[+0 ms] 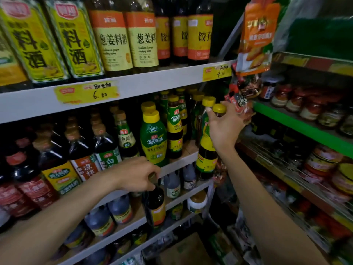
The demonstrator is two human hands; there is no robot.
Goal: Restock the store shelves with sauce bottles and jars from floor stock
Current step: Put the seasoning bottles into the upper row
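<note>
My right hand point(224, 124) grips the neck of a dark sauce bottle point(206, 155) with a yellow cap and a yellow-green label, held upright at the right end of the middle shelf point(183, 159). A second yellow cap shows by the same fingers. My left hand point(136, 174) holds the top of another dark bottle point(155, 206) with a yellow-orange label, hanging in front of the lower shelf point(133, 222). Several green-labelled, yellow-capped bottles point(153, 139) stand on the middle shelf between my hands.
Large cooking-wine bottles point(112, 39) fill the top shelf. Dark soy and vinegar bottles point(47, 161) crowd the left. Hanging snack packets point(257, 37) dangle by my right hand. Jars point(298, 102) line the green shelving at the right. A cardboard box point(183, 251) sits on the floor.
</note>
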